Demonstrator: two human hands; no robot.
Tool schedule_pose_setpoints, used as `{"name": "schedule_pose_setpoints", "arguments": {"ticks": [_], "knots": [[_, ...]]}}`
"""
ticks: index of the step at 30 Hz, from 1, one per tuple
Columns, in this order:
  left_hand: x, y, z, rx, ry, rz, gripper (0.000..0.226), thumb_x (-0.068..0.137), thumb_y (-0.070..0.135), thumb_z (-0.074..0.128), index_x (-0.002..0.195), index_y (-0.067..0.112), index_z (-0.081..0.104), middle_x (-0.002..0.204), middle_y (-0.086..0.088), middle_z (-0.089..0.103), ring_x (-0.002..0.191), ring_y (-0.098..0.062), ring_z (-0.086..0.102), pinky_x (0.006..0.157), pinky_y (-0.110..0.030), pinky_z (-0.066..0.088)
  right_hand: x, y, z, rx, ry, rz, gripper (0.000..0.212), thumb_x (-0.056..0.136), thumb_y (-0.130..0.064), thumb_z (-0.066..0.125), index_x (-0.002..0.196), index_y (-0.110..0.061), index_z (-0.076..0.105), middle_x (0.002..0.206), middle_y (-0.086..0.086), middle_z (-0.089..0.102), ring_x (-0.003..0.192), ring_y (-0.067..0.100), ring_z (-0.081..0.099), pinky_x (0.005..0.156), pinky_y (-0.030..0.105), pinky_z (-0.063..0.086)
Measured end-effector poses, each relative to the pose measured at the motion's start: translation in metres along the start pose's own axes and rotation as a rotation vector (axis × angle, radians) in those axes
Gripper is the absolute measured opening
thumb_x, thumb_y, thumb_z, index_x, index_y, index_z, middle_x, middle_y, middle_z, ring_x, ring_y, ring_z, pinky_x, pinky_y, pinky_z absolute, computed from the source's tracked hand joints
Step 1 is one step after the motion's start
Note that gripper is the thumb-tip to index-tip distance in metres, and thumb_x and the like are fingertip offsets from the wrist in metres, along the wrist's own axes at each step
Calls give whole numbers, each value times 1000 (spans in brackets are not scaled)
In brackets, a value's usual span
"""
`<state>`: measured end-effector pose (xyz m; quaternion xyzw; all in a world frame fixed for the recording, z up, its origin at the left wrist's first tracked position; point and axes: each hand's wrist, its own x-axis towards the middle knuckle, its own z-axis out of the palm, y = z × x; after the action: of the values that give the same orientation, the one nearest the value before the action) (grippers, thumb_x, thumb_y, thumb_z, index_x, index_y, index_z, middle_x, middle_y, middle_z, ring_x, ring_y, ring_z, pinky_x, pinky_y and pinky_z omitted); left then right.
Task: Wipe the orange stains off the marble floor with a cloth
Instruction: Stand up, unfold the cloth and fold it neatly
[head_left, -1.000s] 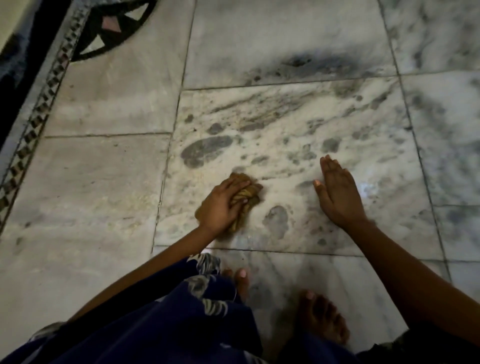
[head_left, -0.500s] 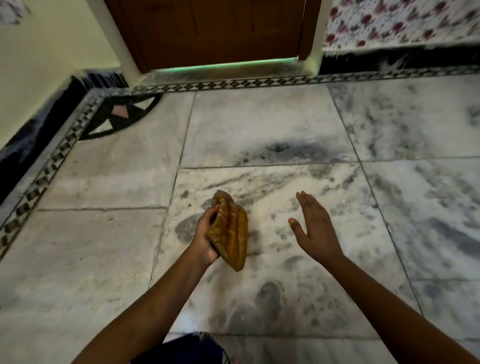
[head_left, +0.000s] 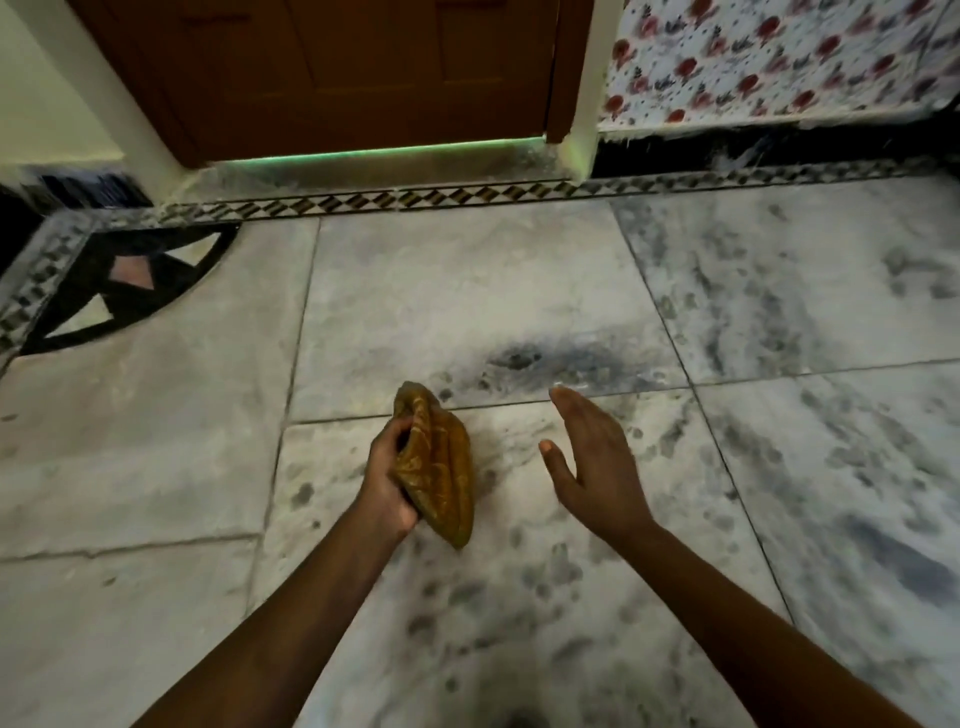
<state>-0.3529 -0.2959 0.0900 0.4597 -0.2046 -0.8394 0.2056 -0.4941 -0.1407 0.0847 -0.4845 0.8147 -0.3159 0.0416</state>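
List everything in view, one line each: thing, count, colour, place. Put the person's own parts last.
cloth: one, orange-brown, bunched in the left hand, above the floor.
marble floor: one, pale grey with dark veining, across the frame.
patterned border: one strip, black and tan, along the far floor edge.
corner inlay: one, black with pink and white, far left.
door: one, brown wood, top centre.
floral cloth: one, white with red flowers, top right.
left hand: one, grips the cloth.
right hand: one, fingers straight, holds nothing.
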Motion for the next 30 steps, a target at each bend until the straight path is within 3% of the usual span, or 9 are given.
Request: {"name": "schedule_pose_setpoints", "arguments": {"ticks": [2, 7, 12, 17, 21, 25, 30], "knots": [[2, 21, 20, 4, -24, -6, 44, 94, 30, 40, 67, 16, 72, 65, -5, 66, 64, -21, 66, 77, -37, 46, 26, -14, -12, 24, 8, 23, 56, 91, -37, 36, 138, -6, 42, 140, 11, 47, 131, 21, 38, 108, 32, 24], [-44, 75, 75, 12, 9, 4, 28, 93, 30, 42, 82, 15, 63, 67, -7, 66, 78, -25, 59, 83, -40, 45, 64, -68, -64, 62, 24, 75, 56, 92, -38, 36, 139, -9, 40, 141, 9, 46, 132, 23, 39, 108, 37, 28], [-139, 133, 122, -31, 56, -69, 28, 92, 27, 40, 88, 13, 64, 88, -14, 66, 93, -31, 59, 101, -48, 39, 75, -141, -159, 54, 11, 93, 54, 91, -36, 37, 138, -9, 42, 139, 10, 49, 130, 27, 42, 108, 42, 30], [-265, 197, 176, -137, 64, -90, 29, 94, 25, 37, 86, 14, 62, 76, -11, 68, 83, -27, 61, 88, -44, 44, 76, -235, -280, 84, 39, 139, 52, 91, -35, 38, 135, -9, 45, 135, 9, 52, 126, 25, 45, 106, 41, 32], [-376, 251, 225, -251, 54, -64, 26, 95, 25, 36, 94, 15, 60, 92, -9, 61, 88, -25, 58, 90, -42, 42, 70, -319, -377, 111, 37, 110, 50, 92, -34, 39, 135, -10, 46, 134, 6, 53, 126, 17, 41, 106, 38, 33], [-478, 293, 268, -203, 50, -5, 26, 95, 22, 35, 88, 14, 60, 87, -8, 60, 82, -22, 59, 84, -37, 44, 61, -396, -461, 156, 51, 82, 49, 92, -34, 41, 135, -12, 46, 135, 3, 52, 124, 13, 42, 104, 26, 29], [-575, 318, 310, -35, 10, 66, 35, 96, 28, 36, 78, 13, 63, 69, -8, 68, 71, -20, 62, 71, -32, 48, 62, -458, -531, 240, 5, 98, 54, 91, -34, 42, 142, -15, 36, 144, 3, 43, 132, 19, 38, 105, 27, 28]]}}
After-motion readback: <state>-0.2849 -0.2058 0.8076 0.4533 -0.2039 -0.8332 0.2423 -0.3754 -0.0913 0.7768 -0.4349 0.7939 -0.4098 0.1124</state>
